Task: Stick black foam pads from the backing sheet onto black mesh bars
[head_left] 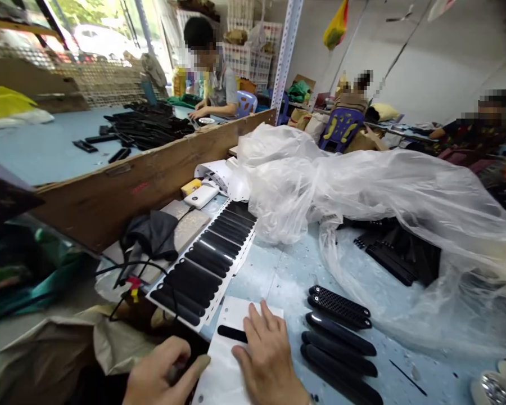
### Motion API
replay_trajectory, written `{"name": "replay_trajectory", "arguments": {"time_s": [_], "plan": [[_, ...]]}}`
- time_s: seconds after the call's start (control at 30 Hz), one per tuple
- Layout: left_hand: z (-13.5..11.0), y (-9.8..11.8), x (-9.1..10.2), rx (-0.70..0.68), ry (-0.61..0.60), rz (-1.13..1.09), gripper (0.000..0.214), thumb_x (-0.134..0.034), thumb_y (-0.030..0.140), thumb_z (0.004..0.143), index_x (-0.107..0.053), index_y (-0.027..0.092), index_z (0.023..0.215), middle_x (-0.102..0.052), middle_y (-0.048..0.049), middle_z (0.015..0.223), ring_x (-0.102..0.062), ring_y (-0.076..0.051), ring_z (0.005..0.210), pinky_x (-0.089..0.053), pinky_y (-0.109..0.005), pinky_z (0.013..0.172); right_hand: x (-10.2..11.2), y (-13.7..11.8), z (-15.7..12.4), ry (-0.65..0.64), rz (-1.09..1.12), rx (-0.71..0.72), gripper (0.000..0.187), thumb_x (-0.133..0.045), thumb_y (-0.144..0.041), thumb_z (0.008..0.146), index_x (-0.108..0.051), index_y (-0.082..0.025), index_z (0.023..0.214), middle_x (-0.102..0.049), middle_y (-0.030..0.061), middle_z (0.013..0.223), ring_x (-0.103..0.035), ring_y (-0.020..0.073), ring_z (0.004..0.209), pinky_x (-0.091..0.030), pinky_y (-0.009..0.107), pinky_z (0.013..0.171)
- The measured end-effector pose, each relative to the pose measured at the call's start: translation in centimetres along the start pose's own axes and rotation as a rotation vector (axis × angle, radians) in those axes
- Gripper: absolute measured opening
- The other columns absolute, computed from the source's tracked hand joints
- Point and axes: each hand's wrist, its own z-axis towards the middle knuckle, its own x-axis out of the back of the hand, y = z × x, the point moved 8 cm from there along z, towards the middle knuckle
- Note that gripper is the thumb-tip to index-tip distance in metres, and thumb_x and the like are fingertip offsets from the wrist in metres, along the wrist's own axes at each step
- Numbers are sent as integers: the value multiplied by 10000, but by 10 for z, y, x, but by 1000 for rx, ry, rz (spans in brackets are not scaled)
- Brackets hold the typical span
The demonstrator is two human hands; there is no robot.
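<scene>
"Starting with grip: what have you got hold of?"

"Nothing firmly. My right hand (267,351) lies flat, fingers slightly spread, on a white sheet (225,374). My left hand (162,368), just below nine o'clock from it, is half curled near the sheet's edge; thumb and forefinger stand apart, nothing visible between them. Whether the thumb touches the edge, I cannot tell."

"Location of the sheet?"

"On the light blue counter (274,261), at six o'clock in my view. A card (189,321) lined with dark strips (194,281) lies at eleven o'clock from my right hand; loose black pieces (341,353) lie at three."

"Handling estimate?"

"Light, I judge: thin, springy rather than limp, apt to skid on the smooth top and to crease if pinched hard. Best hold: palm flat on the middle, finger and thumb at the bare left edge. The narrow black strip (231,333) on it looks lighter and more bendable; I would take it by its free rounded end. Whether it is stuck down: undetermined."

"Appearance?"

"Sheet: plain white, small holes near its left side. Strip: black, at ten o'clock from my palm, right end hidden by my fingers."
</scene>
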Motion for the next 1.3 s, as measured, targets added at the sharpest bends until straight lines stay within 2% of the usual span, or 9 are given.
{"name": "replay_trajectory", "arguments": {"time_s": [0.13,0.23,0.33,0.5,0.63,0.83,1.0,1.13,1.3], "plan": [[-17,-5,-47,322,-349,-622,322,-713,462,753,-734,141,765,-719,-56,684,-641,-197,647,-495,-243,587,13,-11,-23,50,17,100,271,-565,-144,882,-603,-100,1147,-668,178,1236,-552,406,1226,-490,487,821],[-20,16,-65,429,-359,-1046,371,-756,478,731,-743,138,879,-727,-58,736,-636,-195,688,-492,-252,629,22,-14,-28,51,44,127,303,-565,-173,892,-598,-88,1181,-673,188,1218,-558,403,1224,-504,502,838],[-16,36,-66,430,-329,-1213,387,-788,460,716,-741,146,937,-710,-46,735,-621,-189,695,-496,-270,664,32,-14,-26,87,111,109,372,-566,-228,907,-574,-92,1253,-690,186,1179,-610,376,1166,-531,504,841],[-2,60,-52,305,-381,-1092,351,-697,489,807,-742,146,865,-675,-28,699,-567,-150,636,-446,-220,587,45,-8,-13,123,298,78,377,-603,-219,894,-611,-195,1270,-696,138,1194,-636,341,1141,-563,497,853],[13,90,-30,28,-400,-800,258,-622,387,876,-755,173,825,-672,-19,712,-569,-160,683,-472,-235,667,47,2,0,68,755,-24,343,-548,-234,938,-634,-257,1269,-740,88,1112,-709,242,999,-588,416,862],[29,115,-29,-107,-457,-670,259,-534,300,910,-746,178,824,-686,-27,727,-591,-170,686,-477,-233,653,31,18,1,-52,1381,-492,246,-653,-380,867,-773,-252,1040,-761,77,1030,-704,277,987,-565,408,876],[37,111,-37,-91,-499,-642,279,-546,344,888,-760,169,849,-692,-32,702,-606,-185,660,-481,-235,607,23,38,3,18,1549,-760,260,-657,-396,867,-779,-166,878,-755,80,793,-709,220,739,-563,309,679],[65,102,-25,-24,-396,-665,290,-616,393,857,-764,181,988,-757,-40,827,-675,-233,773,-525,-257,680,82,97,19,424,1514,-793,245,-685,-399,846,-718,-162,791,-724,57,707,-699,193,659,-567,313,670],[155,97,-8,-73,-96,-392,366,-591,423,838,-702,159,1066,-753,-40,842,-668,-222,723,-497,-237,589,181,159,-1,744,1205,-733,211,-675,-372,863,-686,-163,892,-613,-17,620,-622,139,504,-517,270,530]]}}
